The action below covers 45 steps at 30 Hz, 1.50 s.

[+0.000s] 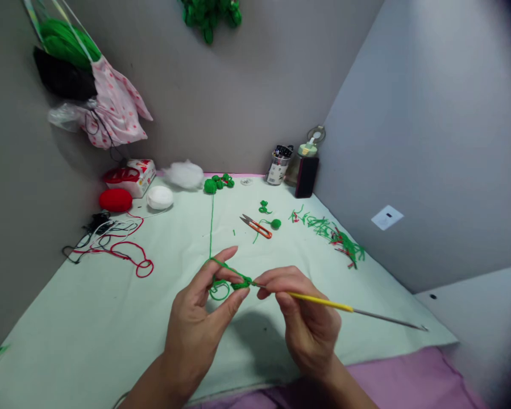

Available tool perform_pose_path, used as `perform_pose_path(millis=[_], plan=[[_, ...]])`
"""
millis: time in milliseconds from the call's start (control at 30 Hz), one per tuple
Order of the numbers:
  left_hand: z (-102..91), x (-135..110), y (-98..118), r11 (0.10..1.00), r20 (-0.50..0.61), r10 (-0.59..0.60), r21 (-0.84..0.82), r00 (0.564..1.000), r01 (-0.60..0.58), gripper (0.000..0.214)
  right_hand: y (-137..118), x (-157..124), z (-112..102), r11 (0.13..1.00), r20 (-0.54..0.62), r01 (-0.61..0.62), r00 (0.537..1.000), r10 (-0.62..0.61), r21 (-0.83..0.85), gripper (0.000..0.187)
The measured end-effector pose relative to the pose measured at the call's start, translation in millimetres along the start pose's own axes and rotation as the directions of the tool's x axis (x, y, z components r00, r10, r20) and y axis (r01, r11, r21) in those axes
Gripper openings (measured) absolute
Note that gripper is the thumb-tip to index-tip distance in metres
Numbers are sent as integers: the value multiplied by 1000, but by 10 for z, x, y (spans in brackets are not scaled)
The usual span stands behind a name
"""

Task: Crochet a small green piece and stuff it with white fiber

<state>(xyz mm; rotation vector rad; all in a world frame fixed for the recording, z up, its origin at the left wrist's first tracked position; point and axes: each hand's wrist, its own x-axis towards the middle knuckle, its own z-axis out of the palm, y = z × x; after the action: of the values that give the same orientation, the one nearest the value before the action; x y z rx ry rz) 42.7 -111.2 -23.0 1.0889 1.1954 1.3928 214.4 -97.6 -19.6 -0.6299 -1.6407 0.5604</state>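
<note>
Between the thumb and fingers of my left hand (199, 315) is a small piece of green crochet (240, 285), with a loose loop of yarn hanging beside it. Green yarn (211, 227) runs from a green yarn ball (210, 186) at the back and passes over my raised left index finger. My right hand (308, 318) grips a crochet hook (321, 301) by its yellow handle. The hook's near tip meets the green stitches; its other metal end points right. Both hands are above the pale table cover (153, 329).
Orange thread snips (256, 226) lie ahead, beside a small green ball (276, 224). Yarn scraps (340, 238) are strewn at right. Red (116, 200) and white (160, 197) yarn balls stand at left near tangled strands. A pen holder (277, 166) and a dark phone (307, 177) stand back right.
</note>
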Motion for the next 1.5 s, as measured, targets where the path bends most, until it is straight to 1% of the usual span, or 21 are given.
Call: perform_pose_path(millis=[133, 300, 400, 500, 567, 700, 767, 833, 900, 933, 967, 1000, 1067, 1100, 1133, 1200, 1267, 1333, 1400, 1467, 1500], plan=[[-4, 19, -18, 999, 23, -10, -34, 1000, 11, 50, 8, -11, 3, 1000, -6, 9, 1000, -9, 3, 24], [-5, 27, 20, 997, 33, -19, -68, 999, 21, 50, -13, 25, 8, 998, 7, 55, 998, -55, -37, 21], [31, 39, 59, 987, 53, -83, -136, 995, 89, 53, -31, 45, 13, 990, 24, 107, 994, -105, -93, 20], [80, 51, 87, 957, 117, -158, -228, 981, 181, 57, -43, 43, 13, 967, 44, 171, 985, -165, -190, 20], [102, 51, 97, 943, 133, -174, -263, 976, 204, 61, -45, 33, 5, 943, 59, 207, 978, -198, -262, 20], [121, 31, 113, 954, 60, -177, -233, 982, 186, 72, -34, 14, -31, 906, 95, 239, 971, -219, -350, 21], [131, 19, 122, 955, 54, -176, -233, 983, 184, 78, -19, 6, -46, 865, 134, 281, 960, -247, -415, 21], [140, 16, 129, 936, 97, -198, -277, 975, 217, 84, 0, -8, -49, 792, 203, 356, 934, -292, -496, 23], [140, 25, 133, 885, 174, -251, -356, 952, 298, 87, 15, -26, -39, 727, 261, 418, 908, -327, -545, 26], [133, 36, 135, 848, 218, -283, -398, 934, 350, 86, 20, -33, -33, 728, 250, 412, 911, -328, -548, 28], [121, 49, 137, 806, 265, -315, -432, 911, 404, 85, 22, -37, -26, 762, 206, 373, 928, -311, -530, 30], [105, 65, 141, 768, 306, -342, -454, 888, 452, 82, 22, -36, -22, 820, 137, 307, 952, -275, -483, 30], [68, 96, 153, 728, 346, -369, -470, 863, 500, 75, 18, -11, -21, 952, -18, 106, 993, -116, -287, 27], [51, 107, 161, 729, 342, -365, -473, 866, 494, 72, 17, 11, -23, 989, -72, 3, 997, -14, -150, 24], [40, 113, 169, 742, 326, -352, -474, 877, 474, 69, 17, 37, -23, 996, -95, -84, 992, 82, -12, 22], [35, 107, 181, 775, 288, -318, -469, 903, 423, 67, 19, 87, -12, 959, -73, -195, 974, 213, 205, 19], [53, 85, 181, 801, 279, -293, -451, 915, 394, 66, 18, 118, 20, 934, -28, -239, 967, 255, 266, 17], [84, 59, 168, 827, 264, -273, -427, 925, 366, 62, 10, 115, 63, 958, -27, -217, 974, 226, 190, 16], [112, 38, 149, 850, 219, -253, -414, 942, 325, 61, 3, 78, 99, 990, -39, -136, 990, 137, 31, 22], [131, 29, 133, 857, 176, -239, -424, 955, 293, 64, 6, 25, 114, 983, -20, 8, 1000, -12, -182, 33], [136, 31, 128, 846, 183, -246, -439, 952, 303, 64, 10, 2, 112, 955, 11, 98, 995, -99, -281, 36]])
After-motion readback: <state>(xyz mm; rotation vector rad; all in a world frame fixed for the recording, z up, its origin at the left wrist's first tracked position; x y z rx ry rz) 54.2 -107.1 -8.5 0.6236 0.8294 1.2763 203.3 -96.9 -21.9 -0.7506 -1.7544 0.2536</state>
